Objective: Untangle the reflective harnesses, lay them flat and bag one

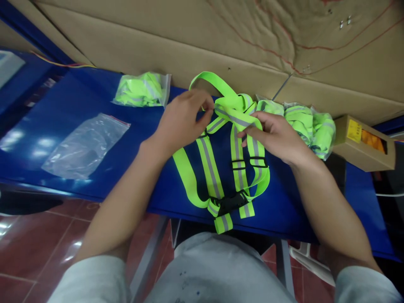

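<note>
A neon yellow-green strap harness (211,164) with grey reflective stripes lies on the blue table (143,166), its black buckle (232,203) near the front edge. My left hand (186,120) is at the harness's upper left, thumb and forefinger pinched at the end of a strap by the crossing. On the right, my right hand (273,132) has a strap between its thumb and fingers, above the black sliders. The upper straps cross and overlap between my hands, and one loops up toward the cardboard.
An empty clear zip bag (86,147) lies at left. Bagged green straps (142,89) stand behind it; several more bags (298,122) are at the right, beside a small cardboard box (362,143). A brown cardboard panel (151,42) runs along the back.
</note>
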`<state>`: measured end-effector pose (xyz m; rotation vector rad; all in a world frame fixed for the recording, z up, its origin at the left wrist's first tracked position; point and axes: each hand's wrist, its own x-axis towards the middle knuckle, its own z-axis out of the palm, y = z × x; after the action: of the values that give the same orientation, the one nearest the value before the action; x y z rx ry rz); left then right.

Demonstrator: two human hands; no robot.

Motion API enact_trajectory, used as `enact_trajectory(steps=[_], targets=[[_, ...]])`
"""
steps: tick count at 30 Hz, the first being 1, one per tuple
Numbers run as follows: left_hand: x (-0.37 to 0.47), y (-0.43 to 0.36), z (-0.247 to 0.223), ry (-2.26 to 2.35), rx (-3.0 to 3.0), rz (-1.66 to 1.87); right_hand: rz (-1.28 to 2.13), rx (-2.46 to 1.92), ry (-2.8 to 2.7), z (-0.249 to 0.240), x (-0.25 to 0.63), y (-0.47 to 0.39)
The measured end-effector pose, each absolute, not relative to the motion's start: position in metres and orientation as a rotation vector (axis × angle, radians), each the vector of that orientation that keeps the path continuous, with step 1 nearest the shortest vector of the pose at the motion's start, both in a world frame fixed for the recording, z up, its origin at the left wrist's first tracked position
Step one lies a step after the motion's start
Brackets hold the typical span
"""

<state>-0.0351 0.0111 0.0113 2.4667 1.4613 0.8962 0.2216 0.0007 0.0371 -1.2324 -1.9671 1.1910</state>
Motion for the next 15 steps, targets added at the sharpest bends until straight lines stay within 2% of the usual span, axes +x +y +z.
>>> enact_trajectory(steps=[4, 7, 12, 15], targets=[[-0.035, 0.014, -0.016, 1.477, 2.463, 0.638, 1.388, -1.166, -1.673, 0.037, 0.232, 0.008], [-0.035, 0.013, -0.025, 1.478, 2.453, 0.592, 1.525, -1.133, -1.574, 0.041, 0.242, 0.011], [-0.031, 0.012, -0.024, 1.529, 2.346, 0.673, 1.642, -1.053, -1.718, 0.048, 0.247, 0.008], [-0.028, 0.012, -0.026, 1.495, 2.243, 0.760, 1.612, -0.957, -2.010, 0.048, 0.241, 0.004]])
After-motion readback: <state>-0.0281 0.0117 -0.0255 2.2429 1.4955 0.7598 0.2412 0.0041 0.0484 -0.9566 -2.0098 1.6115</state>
